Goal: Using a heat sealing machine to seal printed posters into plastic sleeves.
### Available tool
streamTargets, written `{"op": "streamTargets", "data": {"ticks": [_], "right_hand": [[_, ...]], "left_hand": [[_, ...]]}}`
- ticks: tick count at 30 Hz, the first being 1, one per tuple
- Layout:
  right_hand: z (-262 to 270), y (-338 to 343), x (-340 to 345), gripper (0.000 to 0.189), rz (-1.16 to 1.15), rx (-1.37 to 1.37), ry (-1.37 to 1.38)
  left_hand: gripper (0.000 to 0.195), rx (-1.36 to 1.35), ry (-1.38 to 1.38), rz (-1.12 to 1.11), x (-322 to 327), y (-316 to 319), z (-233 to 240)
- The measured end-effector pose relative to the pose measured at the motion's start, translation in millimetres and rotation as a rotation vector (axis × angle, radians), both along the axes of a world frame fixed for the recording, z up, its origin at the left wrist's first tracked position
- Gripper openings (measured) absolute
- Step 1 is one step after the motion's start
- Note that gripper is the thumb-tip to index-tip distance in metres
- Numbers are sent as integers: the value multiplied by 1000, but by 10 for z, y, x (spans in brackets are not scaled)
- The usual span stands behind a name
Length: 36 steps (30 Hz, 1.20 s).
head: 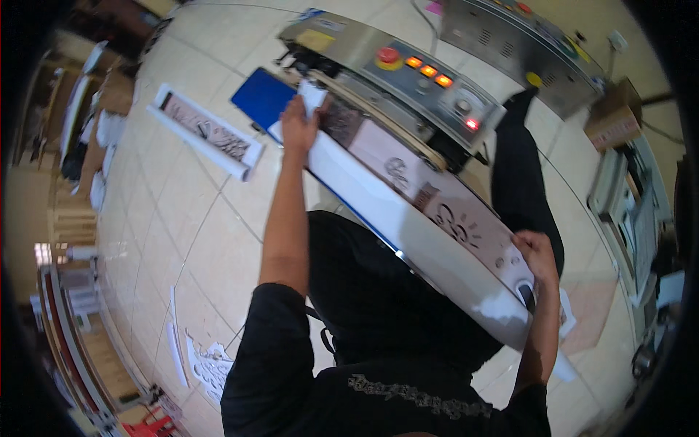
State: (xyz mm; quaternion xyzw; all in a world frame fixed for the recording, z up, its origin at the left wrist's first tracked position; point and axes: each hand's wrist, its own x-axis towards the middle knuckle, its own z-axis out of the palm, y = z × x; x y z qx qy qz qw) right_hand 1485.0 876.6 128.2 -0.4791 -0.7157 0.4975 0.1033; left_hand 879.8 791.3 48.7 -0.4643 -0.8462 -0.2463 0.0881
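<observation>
A long printed sheet (464, 229), partly rolled with its white underside (404, 202) outward, lies along a continuous band sealing machine (393, 71). The machine has a red stop button and lit orange displays. My left hand (301, 123) grips the sheet's far end, by a white piece (313, 95) at the machine's left end, above the blue conveyor belt (262, 98). At the sheet's near right end, my right hand (535, 254) pinches its edge with bent fingers. The sheet's upper edge runs close along the machine's front guard; whether it sits inside cannot be told.
Another partly rolled printed sheet (207, 131) lies on the tiled floor to the left. White cut-out scraps (210, 363) are at lower left. A second steel machine (519, 54) and a cardboard box (614, 117) stand at upper right. My outstretched leg (521, 169) lies right of the sealer.
</observation>
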Motion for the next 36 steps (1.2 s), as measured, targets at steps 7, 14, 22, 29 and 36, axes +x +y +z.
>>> {"op": "streamTargets", "data": {"ticks": [7,14,22,29,36], "right_hand": [[-212,257,-221,19,68,-15,-36],[-247,399,-208,19,54,-68,-4],[-221,430,-363,21,97,-83,-37],[-203,444,-514,20,88,-116,2],[-219,409,-661,21,54,-138,-11]], "left_hand": [[60,86,-56,-49,-335,60,-106],[65,-73,-15,12,-262,148,-102],[65,-100,-29,25,-406,260,-26],[62,-71,-6,11,-569,277,-47],[62,-59,-23,-15,-737,340,-86]]}}
